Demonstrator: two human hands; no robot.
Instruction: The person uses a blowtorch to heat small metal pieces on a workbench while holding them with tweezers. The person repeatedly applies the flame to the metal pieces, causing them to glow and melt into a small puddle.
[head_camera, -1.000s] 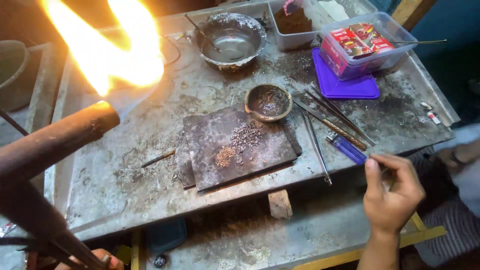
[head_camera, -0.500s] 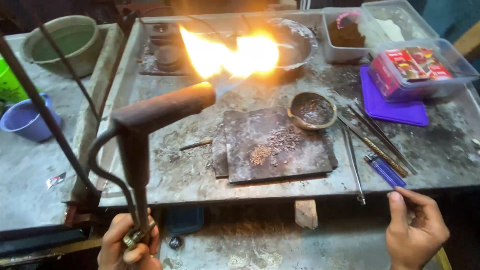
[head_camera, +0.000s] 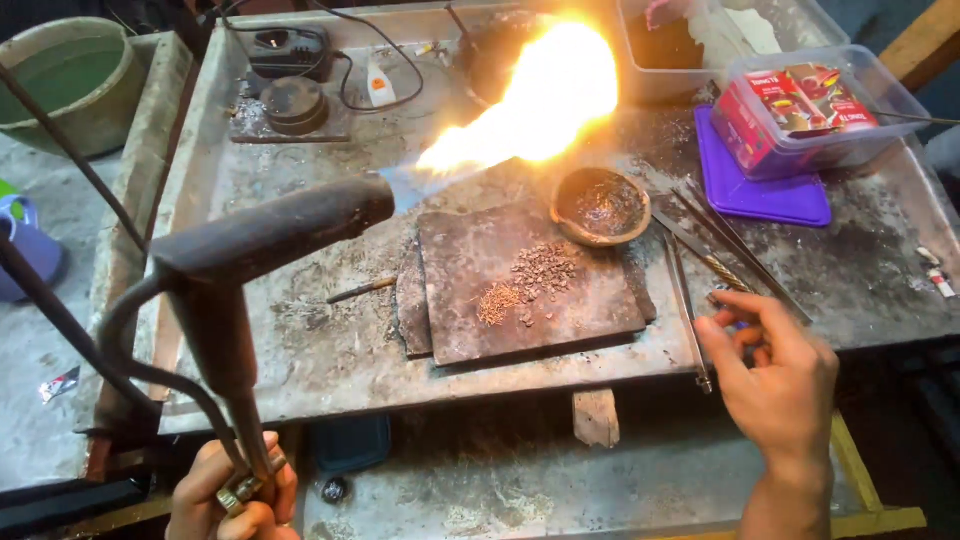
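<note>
left hand (head_camera: 235, 495) closed round the blowtorch (head_camera: 255, 270) stem below the table (head_camera: 300, 340) edge | flame (head_camera: 540, 100) over the dark slab (head_camera: 530, 285) | right hand (head_camera: 775, 370) fingertips pinching by tweezers (head_camera: 688, 300) at right edge; what it pinches unclear

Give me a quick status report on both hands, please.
Left hand gripping lit torch. Right hand at tools by tray edge. Flame above slab; metal bits untouched.

A lit blowtorch (head_camera: 260, 240) is gripped by the left hand (head_camera: 235, 495) while thin metal tools (head_camera: 705, 255) are reached by the right hand (head_camera: 775, 365) beside a dark slab (head_camera: 525, 285).
</note>
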